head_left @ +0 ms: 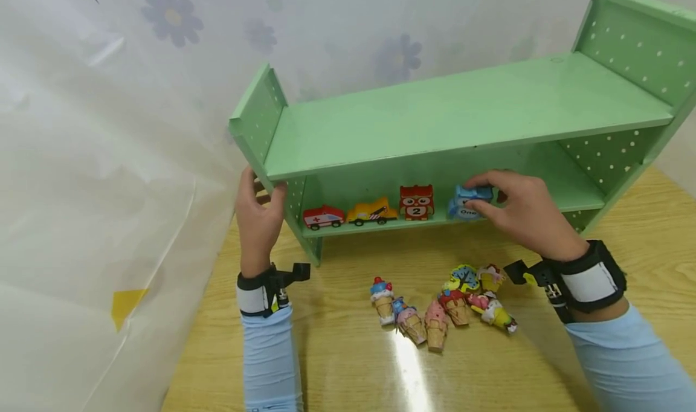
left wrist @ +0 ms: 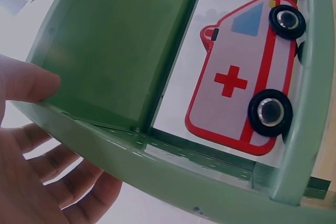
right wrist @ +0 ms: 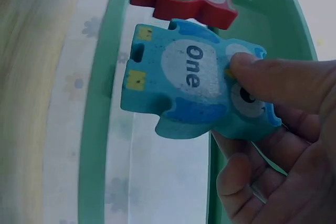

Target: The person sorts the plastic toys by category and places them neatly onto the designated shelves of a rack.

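Note:
My right hand (head_left: pixel 522 209) pinches a blue owl block (right wrist: pixel 191 72) marked "One", thumb across its face and fingers behind. It is at the front of the lower level of a green shelf (head_left: pixel 435 119). Left of it stands a red owl block (head_left: pixel 416 203) with the number 2. Farther left are a yellow tow truck (head_left: pixel 372 211) and a red and white ambulance (head_left: pixel 324 217). My left hand (head_left: pixel 258 215) grips the shelf's left side panel, its thumb (left wrist: pixel 32 81) on the inner side and the fingers outside.
Several toy ice cream cones (head_left: pixel 436 325) lie on the wooden table (head_left: pixel 337 363) in front of the shelf, beside a blue and yellow tree-shaped piece (head_left: pixel 464 277). A flower-patterned sheet (head_left: pixel 337 31) hangs behind the shelf. Plastic sheeting (head_left: pixel 103 206) covers the left side.

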`<state>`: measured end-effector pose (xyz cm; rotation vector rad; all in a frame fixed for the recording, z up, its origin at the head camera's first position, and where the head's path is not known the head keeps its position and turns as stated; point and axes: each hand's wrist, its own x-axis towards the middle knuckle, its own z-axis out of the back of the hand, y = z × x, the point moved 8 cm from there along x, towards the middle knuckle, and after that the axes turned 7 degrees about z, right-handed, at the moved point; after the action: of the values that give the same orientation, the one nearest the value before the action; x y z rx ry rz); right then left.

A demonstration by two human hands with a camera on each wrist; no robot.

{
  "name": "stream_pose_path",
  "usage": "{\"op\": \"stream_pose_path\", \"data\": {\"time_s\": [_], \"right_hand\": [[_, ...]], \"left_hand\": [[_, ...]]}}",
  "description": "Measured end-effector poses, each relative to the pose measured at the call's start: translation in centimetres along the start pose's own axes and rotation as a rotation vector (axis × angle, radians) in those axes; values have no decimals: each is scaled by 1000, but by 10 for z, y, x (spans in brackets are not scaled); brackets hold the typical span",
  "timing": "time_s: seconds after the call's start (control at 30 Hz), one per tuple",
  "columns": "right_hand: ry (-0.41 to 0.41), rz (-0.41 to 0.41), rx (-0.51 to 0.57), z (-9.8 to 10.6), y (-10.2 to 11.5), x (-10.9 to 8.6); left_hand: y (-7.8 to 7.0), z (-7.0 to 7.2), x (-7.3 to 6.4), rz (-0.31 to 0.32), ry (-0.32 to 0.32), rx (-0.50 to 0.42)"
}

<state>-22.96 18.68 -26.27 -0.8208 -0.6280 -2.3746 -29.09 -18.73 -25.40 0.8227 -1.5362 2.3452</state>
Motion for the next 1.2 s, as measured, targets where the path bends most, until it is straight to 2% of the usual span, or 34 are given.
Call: {"op": "stream_pose_path", "data": {"time_s": [0.43, 0.7, 0.97, 1.2], "right_hand": [[10, 12, 58, -9, 1, 17], [55, 11, 80, -21, -1, 18], [99, -14, 74, -24, -3, 17], [102, -15, 92, -24, -4, 16]], "left_hand": [[2, -1, -1, 10, 4, 9], [2, -1, 1, 10, 6, 9], [2, -2, 1, 17, 11, 4], [2, -1, 1, 9, 6, 5]]}}
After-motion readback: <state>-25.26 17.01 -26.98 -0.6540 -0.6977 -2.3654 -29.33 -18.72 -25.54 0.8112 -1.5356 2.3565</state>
